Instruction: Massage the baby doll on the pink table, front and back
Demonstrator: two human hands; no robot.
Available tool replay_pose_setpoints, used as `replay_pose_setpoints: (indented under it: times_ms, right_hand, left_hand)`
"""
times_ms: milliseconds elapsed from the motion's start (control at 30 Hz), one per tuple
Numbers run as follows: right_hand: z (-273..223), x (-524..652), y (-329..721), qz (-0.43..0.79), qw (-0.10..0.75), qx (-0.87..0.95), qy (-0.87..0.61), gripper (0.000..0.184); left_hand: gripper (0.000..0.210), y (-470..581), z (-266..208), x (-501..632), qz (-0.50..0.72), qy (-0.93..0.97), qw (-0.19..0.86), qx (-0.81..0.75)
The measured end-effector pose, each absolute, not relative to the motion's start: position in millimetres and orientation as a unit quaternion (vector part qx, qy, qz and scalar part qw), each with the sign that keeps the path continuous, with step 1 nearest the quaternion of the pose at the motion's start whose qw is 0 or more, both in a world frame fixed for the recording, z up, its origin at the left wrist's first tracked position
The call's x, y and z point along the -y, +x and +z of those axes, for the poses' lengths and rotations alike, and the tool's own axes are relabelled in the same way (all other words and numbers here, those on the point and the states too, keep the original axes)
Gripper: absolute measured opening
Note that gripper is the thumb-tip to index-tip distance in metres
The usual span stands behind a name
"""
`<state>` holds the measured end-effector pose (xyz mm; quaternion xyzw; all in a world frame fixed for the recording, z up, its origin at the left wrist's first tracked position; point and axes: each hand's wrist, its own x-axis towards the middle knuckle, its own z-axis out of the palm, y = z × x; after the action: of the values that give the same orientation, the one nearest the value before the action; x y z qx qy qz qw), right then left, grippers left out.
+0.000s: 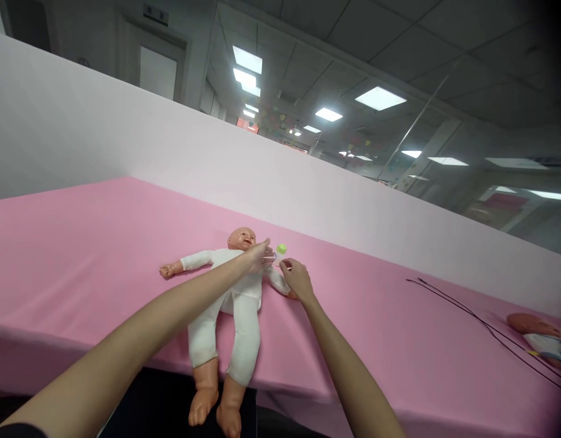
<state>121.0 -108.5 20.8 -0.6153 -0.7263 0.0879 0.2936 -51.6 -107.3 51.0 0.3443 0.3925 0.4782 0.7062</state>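
Note:
A baby doll (246,286) in a white cloth suit lies face up, its lower legs hanging over the front edge of the pink-covered surface. My left hand (259,255) is over the doll's upper chest, below its chin, with fingers stretched out toward a small clear bottle (279,256) with a lime-green cap. My right hand (297,277) is beside the doll's arm, its fingers closed at the bottle's lower end. The bottle stands roughly upright between both hands. My fingers partly hide its body, and whether the left fingertips touch it is unclear.
The pink cover (102,243) spreads across a wide padded surface. A low white wall (285,176) runs behind it, with glass above. Thin black cables (463,304) lie at the right, near a second doll (538,334) that is blurred at the frame's edge.

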Motion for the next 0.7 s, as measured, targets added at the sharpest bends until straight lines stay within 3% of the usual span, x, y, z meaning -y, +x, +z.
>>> replay_pose_setpoints:
  times_ms: [233, 333, 500, 567, 700]
  right_hand:
    - [-3, 48, 137, 0.0, 0.303, 0.75, -0.589, 0.06]
    - [-13, 22, 143, 0.014, 0.28, 0.793, -0.54, 0.068]
    - [-17, 7, 149, 0.061, 0.266, 0.805, -0.527, 0.066]
    - [-13, 16, 147, 0.084, 0.288, 0.794, -0.528, 0.064]
    - [-8, 57, 114, 0.161, 0.393, 0.745, -0.514, 0.08]
  left_hand:
    - [0.052, -6, 29, 30, 0.507, 0.27, 0.721, -0.388]
    - [0.058, 1, 22, 14, 0.502, 0.263, 0.731, -0.381]
    - [0.068, -8, 22, 15, 0.486, 0.268, 0.745, -0.37]
    - [0.07, -19, 28, 23, 0.487, 0.28, 0.746, -0.357]
    - [0.074, -45, 44, 47, 0.496, 0.351, 0.736, -0.298]
